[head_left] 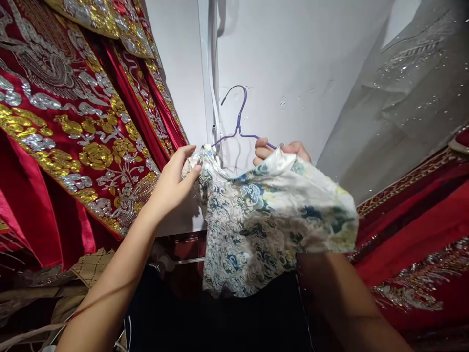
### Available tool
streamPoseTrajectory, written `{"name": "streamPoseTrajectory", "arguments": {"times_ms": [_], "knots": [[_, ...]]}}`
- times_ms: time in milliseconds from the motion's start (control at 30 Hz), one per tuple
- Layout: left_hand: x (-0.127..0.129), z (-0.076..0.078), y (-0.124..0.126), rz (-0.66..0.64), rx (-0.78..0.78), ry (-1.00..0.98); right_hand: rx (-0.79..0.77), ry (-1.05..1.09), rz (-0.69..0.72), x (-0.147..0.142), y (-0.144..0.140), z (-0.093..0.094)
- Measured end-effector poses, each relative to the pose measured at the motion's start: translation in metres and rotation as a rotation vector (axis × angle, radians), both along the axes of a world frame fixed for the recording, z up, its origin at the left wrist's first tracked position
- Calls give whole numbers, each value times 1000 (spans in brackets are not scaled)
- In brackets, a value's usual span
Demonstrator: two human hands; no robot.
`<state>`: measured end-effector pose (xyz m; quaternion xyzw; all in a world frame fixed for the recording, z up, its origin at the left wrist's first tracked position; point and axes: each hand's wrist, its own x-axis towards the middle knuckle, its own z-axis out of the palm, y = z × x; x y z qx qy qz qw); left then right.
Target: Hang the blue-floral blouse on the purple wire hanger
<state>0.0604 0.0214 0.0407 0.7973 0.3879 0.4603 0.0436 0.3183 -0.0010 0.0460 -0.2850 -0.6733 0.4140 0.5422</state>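
On the left hangs a red robe (pixel 66 122) with gold and silver flowers. Next, the left hand (pixel 172 183) pinches one edge of a white and blue flowered cloth (pixel 264 220). The right hand (pixel 280 151) has its grip closed on the cloth and a purple hanger (pixel 239 122), up by the white wall (pixel 300 58).

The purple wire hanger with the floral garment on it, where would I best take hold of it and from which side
Probably the bare neck of the purple wire hanger, just under its hook, coming from above. The floral garment drapes over both shoulders, where the left hand and right hand already grip, so only the thin twisted neck stands clear against the white wall.
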Motion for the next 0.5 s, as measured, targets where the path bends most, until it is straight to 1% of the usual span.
{"name": "streamPoseTrajectory", "arguments": {"times_ms": [33,67,100,133,167,200,267,333,367,400,467,500], "knots": [[1,-1,-3,-2,3,-6,-27,62,133,1,-5,-2],[2,-3,-7,-8,6,-7,-81,119,316,2,-10,-5],[4,-4,-13,-16,10,4,-150,141,500,2,-16,-7],[8,-6,-20,-30,11,34,-206,108,630,1,-23,-10],[11,-7,-27,-52,3,79,-247,24,719,-1,-30,-12],[15,-9,-35,-83,-20,133,-261,-83,762,-4,-36,-14],[22,-11,-51,-174,-117,200,-188,-284,734,-11,-45,-19],[25,-14,-62,-270,-234,145,-60,-376,636,-18,-46,-24],[24,-15,-65,-303,-268,75,-13,-371,540,-20,-43,-27],[23,-17,-66,-321,-284,-6,23,-342,414,-22,-39,-31],[18,-22,-64,-324,-272,-166,79,-286,171,-25,-27,-41],[14,-25,-61,-317,-255,-235,122,-281,78,-26,-21,-47]]}}
